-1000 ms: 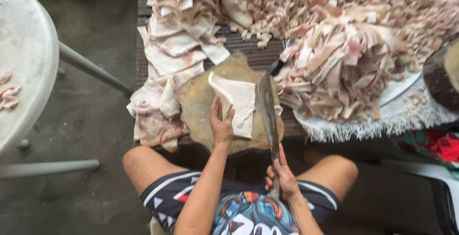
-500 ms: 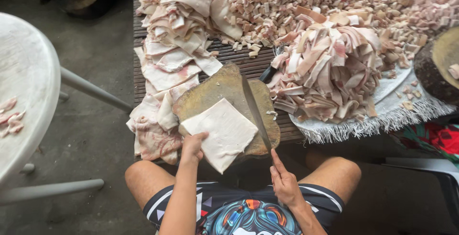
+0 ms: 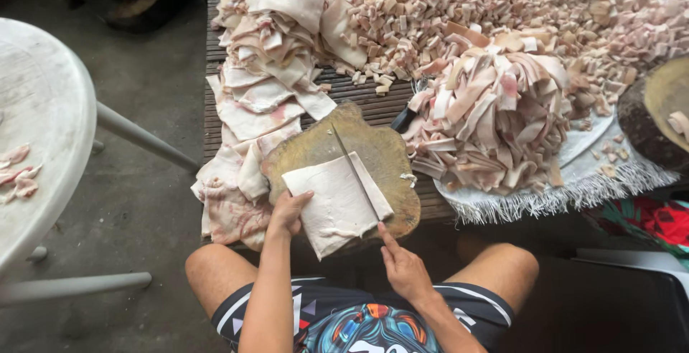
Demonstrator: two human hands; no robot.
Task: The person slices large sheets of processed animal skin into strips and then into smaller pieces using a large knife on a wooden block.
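On the slatted table (image 3: 373,105), one heap of cubes (image 3: 502,15), one stack of slabs (image 3: 269,51), one mound of strips (image 3: 495,116) and one round block (image 3: 344,166) are seen. One pale slab (image 3: 331,202) is laid on the block, pressed flat by the left hand (image 3: 289,213). One knife (image 3: 354,170), edge down mid-slab, is gripped by the right hand (image 3: 403,270): slicing seems under way; a steady downward cut is likely called for.

We have one view only, from the head, looking steeply down and close over both hands (image 3: 287,213) at the near edge of the worktop (image 3: 359,101), with our knees below and floor to the left.
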